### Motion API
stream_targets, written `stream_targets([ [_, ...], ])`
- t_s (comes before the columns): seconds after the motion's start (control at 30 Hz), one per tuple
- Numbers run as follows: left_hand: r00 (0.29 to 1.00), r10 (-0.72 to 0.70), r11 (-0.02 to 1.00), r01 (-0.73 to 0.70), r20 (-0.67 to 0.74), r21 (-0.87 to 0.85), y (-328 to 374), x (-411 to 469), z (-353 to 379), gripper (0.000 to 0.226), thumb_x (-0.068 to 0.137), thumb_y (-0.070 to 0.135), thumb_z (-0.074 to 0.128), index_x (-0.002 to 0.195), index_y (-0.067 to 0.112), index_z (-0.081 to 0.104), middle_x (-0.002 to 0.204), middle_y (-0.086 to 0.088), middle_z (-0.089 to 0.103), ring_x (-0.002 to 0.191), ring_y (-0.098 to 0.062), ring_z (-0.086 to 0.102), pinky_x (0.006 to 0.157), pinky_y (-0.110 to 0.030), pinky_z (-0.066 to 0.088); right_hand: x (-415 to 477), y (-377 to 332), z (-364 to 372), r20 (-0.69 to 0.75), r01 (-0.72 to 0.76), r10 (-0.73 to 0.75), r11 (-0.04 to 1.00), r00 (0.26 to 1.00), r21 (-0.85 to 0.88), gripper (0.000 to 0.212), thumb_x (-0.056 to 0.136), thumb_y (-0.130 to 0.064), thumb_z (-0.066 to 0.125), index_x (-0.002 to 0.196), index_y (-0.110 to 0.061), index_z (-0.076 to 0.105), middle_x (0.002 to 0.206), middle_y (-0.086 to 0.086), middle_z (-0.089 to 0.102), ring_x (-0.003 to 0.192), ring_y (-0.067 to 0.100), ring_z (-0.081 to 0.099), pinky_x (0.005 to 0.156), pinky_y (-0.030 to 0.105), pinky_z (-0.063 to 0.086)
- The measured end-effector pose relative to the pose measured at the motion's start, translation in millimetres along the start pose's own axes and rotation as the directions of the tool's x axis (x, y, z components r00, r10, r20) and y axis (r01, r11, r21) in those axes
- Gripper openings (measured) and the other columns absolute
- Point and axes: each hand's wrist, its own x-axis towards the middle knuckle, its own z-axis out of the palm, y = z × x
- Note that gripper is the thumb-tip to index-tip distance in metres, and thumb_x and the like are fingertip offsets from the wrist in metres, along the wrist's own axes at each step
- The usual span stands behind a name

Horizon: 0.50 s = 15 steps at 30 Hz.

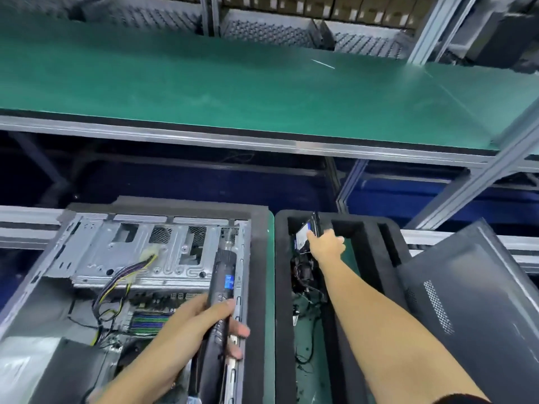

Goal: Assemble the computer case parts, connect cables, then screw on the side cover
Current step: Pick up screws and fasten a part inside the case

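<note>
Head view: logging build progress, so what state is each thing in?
Computer case: open, lying flat.
Side cover: off, resting right of the foam tray.
Screwdriver: held by left hand over the case.
Drive: standing in foam tray, pinched by right hand.
Power connector: unplugged, loose inside the case.

A long green counter (233, 91) is seen across the upper view, edged at the front by an aluminium rail (204, 138). Behind it, grey dimpled sheets (262, 33) are stood in a row, and brown boxes (320, 7) are lined up above them. A slanted aluminium post (481, 176) is set at the right. A black foam tray (282, 301) is laid in the foreground.
</note>
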Motion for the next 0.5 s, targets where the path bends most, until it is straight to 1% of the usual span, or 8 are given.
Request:
stream_targets([
  [0.07,1.000,-0.005,1.000,0.005,0.005,0.005,3,6,2,0.061,0.074,0.045,0.079,0.109,0.002,0.053,0.099,-0.031,0.069,0.065,-0.038,0.066,0.064,-0.043,0.055,8,-4,4,-0.011,0.034,-0.035,0.999,0.999,-0.032,0.049,0.099,-0.038,0.062,0.134,-0.005,0.052,0.140,0.022,0.044,0.129,0.040,0.045,0.097,0.042,0.042],
  [0.17,1.000,-0.018,1.000,0.019,0.026,-0.020,7,11,5,0.047,0.088,0.037,0.071,0.110,0.001,0.049,0.101,-0.030,0.069,0.063,-0.034,0.065,0.064,-0.043,0.055,9,-8,11,-0.016,0.137,-0.139,0.986,0.990,-0.096,0.039,0.100,-0.028,0.061,0.129,-0.003,0.053,0.137,0.022,0.052,0.127,0.041,0.050,0.102,0.041,0.040],
  [0.23,0.999,-0.027,0.999,0.028,0.031,-0.020,8,12,6,0.039,0.092,0.034,0.066,0.109,0.004,0.049,0.101,-0.029,0.070,0.063,-0.033,0.064,0.064,-0.042,0.055,-2,-7,14,-0.045,0.213,-0.219,0.971,0.975,-0.106,0.030,0.101,-0.024,0.058,0.123,-0.004,0.054,0.128,0.020,0.060,0.120,0.040,0.055,0.095,0.042,0.042],
  [0.3,0.999,-0.021,1.000,0.022,0.039,-0.017,9,11,5,0.036,0.092,0.032,0.065,0.108,0.004,0.050,0.100,-0.029,0.070,0.063,-0.033,0.064,0.064,-0.041,0.055,-19,-4,12,-0.098,0.279,-0.278,0.960,0.955,-0.010,0.020,0.102,-0.023,0.058,0.114,-0.007,0.053,0.115,0.016,0.065,0.103,0.037,0.061,0.077,0.037,0.042],
  [0.33,0.999,-0.016,1.000,0.017,0.039,-0.022,9,11,4,0.036,0.092,0.031,0.065,0.108,0.003,0.051,0.100,-0.029,0.070,0.062,-0.033,0.065,0.063,-0.040,0.055,-30,-3,8,-0.130,0.306,-0.297,0.950,0.946,0.054,0.015,0.102,-0.023,0.058,0.108,-0.010,0.052,0.108,0.012,0.064,0.095,0.034,0.061,0.072,0.035,0.039],
  [0.37,0.999,-0.013,0.999,0.014,0.038,-0.033,9,10,3,0.036,0.091,0.030,0.066,0.108,0.002,0.051,0.100,-0.029,0.070,0.062,-0.032,0.065,0.062,-0.039,0.056,-41,-3,2,-0.169,0.338,-0.318,0.934,0.933,0.113,0.012,0.102,-0.023,0.058,0.105,-0.013,0.051,0.102,0.007,0.062,0.091,0.031,0.060,0.071,0.033,0.037],
  [0.43,0.999,-0.022,0.995,0.026,0.042,-0.093,9,9,1,0.033,0.089,0.026,0.067,0.106,0.002,0.053,0.100,-0.031,0.070,0.063,-0.032,0.066,0.059,-0.039,0.056,-62,-4,-14,-0.256,0.400,-0.343,0.891,0.904,0.216,0.011,0.102,-0.025,0.058,0.104,-0.016,0.051,0.098,0.001,0.060,0.090,0.026,0.059,0.074,0.032,0.038],
  [0.5,0.997,-0.046,0.977,0.057,0.055,-0.206,9,7,-3,0.028,0.089,0.019,0.066,0.107,0.001,0.053,0.100,-0.030,0.070,0.065,-0.032,0.065,0.056,-0.038,0.056,-85,-9,-34,-0.337,0.421,-0.310,0.843,0.889,0.335,0.019,0.102,-0.029,0.058,0.111,-0.013,0.054,0.099,-0.001,0.060,0.088,0.020,0.057,0.077,0.031,0.040],
])
